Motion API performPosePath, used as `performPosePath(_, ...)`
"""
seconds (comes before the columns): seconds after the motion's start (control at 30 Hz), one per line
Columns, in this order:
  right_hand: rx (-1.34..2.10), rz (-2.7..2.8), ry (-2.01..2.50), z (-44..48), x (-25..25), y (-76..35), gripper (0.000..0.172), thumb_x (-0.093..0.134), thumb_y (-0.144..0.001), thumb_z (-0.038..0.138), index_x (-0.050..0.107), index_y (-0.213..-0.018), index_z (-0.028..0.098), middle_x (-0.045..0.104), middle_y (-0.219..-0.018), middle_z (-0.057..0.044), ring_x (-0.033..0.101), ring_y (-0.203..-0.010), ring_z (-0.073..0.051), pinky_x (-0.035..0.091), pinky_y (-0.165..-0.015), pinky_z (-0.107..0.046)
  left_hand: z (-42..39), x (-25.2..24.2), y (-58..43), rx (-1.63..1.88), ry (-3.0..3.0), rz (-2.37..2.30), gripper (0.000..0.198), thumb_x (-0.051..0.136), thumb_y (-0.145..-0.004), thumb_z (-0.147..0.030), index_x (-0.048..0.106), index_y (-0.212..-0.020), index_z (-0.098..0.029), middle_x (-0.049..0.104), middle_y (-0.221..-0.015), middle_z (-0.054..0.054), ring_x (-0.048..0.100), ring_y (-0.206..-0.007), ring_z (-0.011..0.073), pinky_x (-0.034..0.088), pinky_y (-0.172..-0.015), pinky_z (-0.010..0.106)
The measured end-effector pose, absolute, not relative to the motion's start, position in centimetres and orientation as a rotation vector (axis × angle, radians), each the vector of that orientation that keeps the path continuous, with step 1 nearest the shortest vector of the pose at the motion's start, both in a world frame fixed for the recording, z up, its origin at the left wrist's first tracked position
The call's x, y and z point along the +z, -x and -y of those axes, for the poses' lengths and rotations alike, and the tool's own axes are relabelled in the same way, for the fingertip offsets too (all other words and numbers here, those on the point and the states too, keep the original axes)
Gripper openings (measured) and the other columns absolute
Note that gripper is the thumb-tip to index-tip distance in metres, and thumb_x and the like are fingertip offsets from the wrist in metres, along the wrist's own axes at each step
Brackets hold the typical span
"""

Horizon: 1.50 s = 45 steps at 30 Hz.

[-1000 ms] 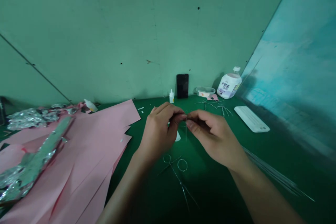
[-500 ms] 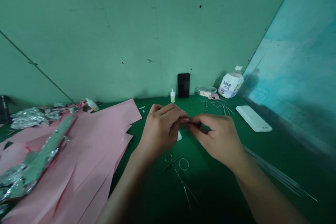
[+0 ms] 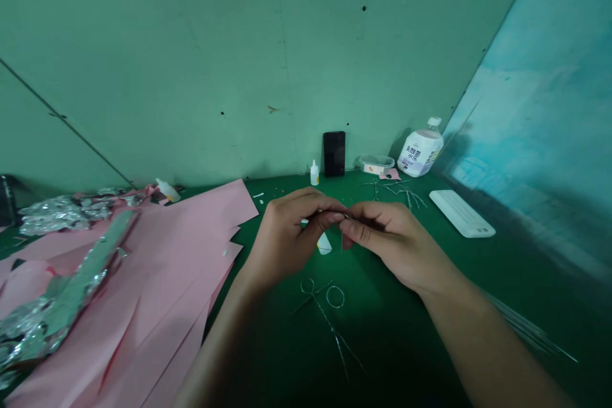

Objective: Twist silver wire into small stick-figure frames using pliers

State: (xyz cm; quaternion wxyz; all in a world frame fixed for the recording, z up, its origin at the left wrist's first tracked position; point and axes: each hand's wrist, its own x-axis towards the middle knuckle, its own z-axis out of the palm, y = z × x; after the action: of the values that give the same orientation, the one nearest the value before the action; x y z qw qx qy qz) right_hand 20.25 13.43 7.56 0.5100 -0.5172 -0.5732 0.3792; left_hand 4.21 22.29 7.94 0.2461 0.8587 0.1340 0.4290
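**Q:** What are your fingers doing?

**A:** Your left fingertips [image 3: 329, 210] and right fingertips [image 3: 357, 211] press together, pinching a thin silver wire [image 3: 342, 242]; a short end hangs below the pinch. Behind them, your left hand [image 3: 287, 236] and right hand [image 3: 396, 242] are curled, not spread.

**Q:** How will that wire handle?

**A:** Judging by its look: very light, springy, slippery, and easily kinked. Hold it pad to pad close to the working point, not by its free end.

**Q:** Where is everything?

**A:** Landmark: a silver wire scissors shape [image 3: 329, 325] lying on a dark green mat [image 3: 396, 357]. Just beyond it, under your hands, sits a small white cone [image 3: 324, 244]. Farther beyond stand a small white dropper bottle [image 3: 314, 174], an upright black phone [image 3: 333, 154], a clear plastic tub [image 3: 376, 164], and a white plastic bottle [image 3: 421, 150]. To its left lie overlapping pink paper sheets [image 3: 143, 255] and crumpled silver foil [image 3: 62, 214]. To its right lie a flat white slab [image 3: 461, 213], perhaps a keyboard, and a bundle of long thin wires [image 3: 530, 331].
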Motion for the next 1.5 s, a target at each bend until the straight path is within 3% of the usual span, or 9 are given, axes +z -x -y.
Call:
performPosePath(0.13,0.864,1.381,1.255,-13.6,7.3,-20.1,0.022,0.063,-0.087,0.04,0.07,-0.088,0.019,0.067,-0.077,-0.002,0.063,-0.07,-0.014,0.05,-0.06,-0.026,-22.3,7.7,-4.5,1.21,-2.33,-0.456,0.012,0.057,-0.089,-0.013,0.067,-0.087,-0.019,0.069,-0.081,0.002,0.065,-0.076,0.0138,0.052,-0.067,0.027)
performPosePath(0.33,0.855,1.276,1.117,-13.9,6.8,-19.9,0.025,0.066,-0.086,0.024,0.069,-0.11,0.021,0.072,-0.093,-0.004,0.068,-0.086,-0.016,0.057,-0.078,-0.031,-22.5,7.1,-4.8,1.383,-2.261,-0.648,0.008,0.059,-0.088,-0.014,0.065,-0.086,-0.019,0.068,-0.077,0.001,0.062,-0.067,0.0117,0.049,-0.061,0.026)
performPosePath(0.57,0.668,1.187,1.174,-13.9,6.9,-19.6,0.011,0.07,-0.082,0.023,0.07,-0.092,0.018,0.071,-0.076,-0.002,0.068,-0.069,-0.015,0.058,-0.064,-0.03,-22.6,6.9,-5.0,1.505,-2.204,-0.55,0.006,0.065,-0.086,-0.017,0.07,-0.085,-0.02,0.071,-0.08,0.001,0.064,-0.069,0.0111,0.053,-0.062,0.026)
performPosePath(0.9,0.511,1.176,1.226,-13.4,7.2,-19.2,0.011,0.068,-0.084,0.026,0.072,-0.092,0.021,0.073,-0.081,-0.003,0.07,-0.072,-0.016,0.06,-0.065,-0.03,-22.7,6.4,-5.0,1.453,-2.052,-0.482,0.011,0.066,-0.085,-0.018,0.074,-0.091,-0.023,0.072,-0.081,0.0,0.06,-0.056,0.0076,0.052,-0.052,0.022)
performPosePath(1.5,0.451,1.157,1.221,-13.4,6.4,-19.0,0.013,0.068,-0.084,0.029,0.071,-0.095,0.022,0.072,-0.083,-0.004,0.071,-0.076,-0.019,0.061,-0.065,-0.031,-21.6,5.8,-6.3,1.537,-1.945,-0.547,0.007,0.053,-0.092,-0.018,0.059,-0.089,-0.019,0.063,-0.079,0.001,0.057,-0.057,0.0076,0.049,-0.053,0.024)
